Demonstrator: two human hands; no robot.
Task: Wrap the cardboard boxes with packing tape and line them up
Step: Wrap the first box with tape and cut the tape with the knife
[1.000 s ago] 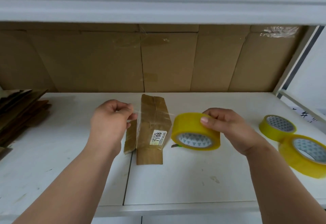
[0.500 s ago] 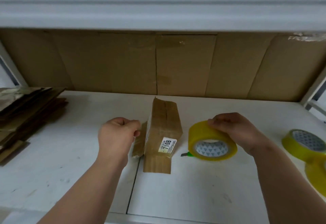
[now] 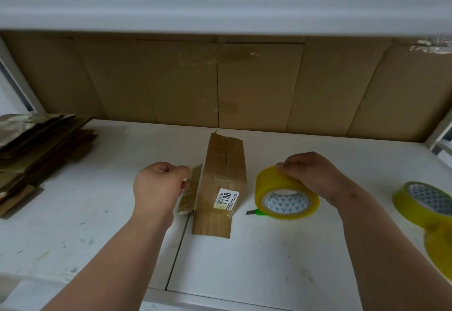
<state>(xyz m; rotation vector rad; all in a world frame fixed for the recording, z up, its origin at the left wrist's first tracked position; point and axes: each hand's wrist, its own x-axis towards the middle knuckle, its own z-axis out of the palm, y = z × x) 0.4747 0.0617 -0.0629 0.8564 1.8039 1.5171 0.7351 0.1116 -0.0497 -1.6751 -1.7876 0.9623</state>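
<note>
White shelving (image 3: 281, 257) backed by cardboard panels (image 3: 156, 83) serves as the worktop. At its middle a small cardboard box (image 3: 220, 176), labelled 7108, is lain flat. The left hand (image 3: 159, 186) is curled beside the box's left edge, seemingly pinching a clear tape end, presumably to keep it taut. The yellow tape roll (image 3: 286, 198) is gripped from above by the right hand (image 3: 310, 176), just right of the box. Compared with a second earlier, the roll has been lowered toward the shelf and tilted, and spare rolls (image 3: 423, 200) appear further right.

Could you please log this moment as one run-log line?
left hand: pinches tape end beside cardboard box | right hand: grips tape roll | box: on table
</note>
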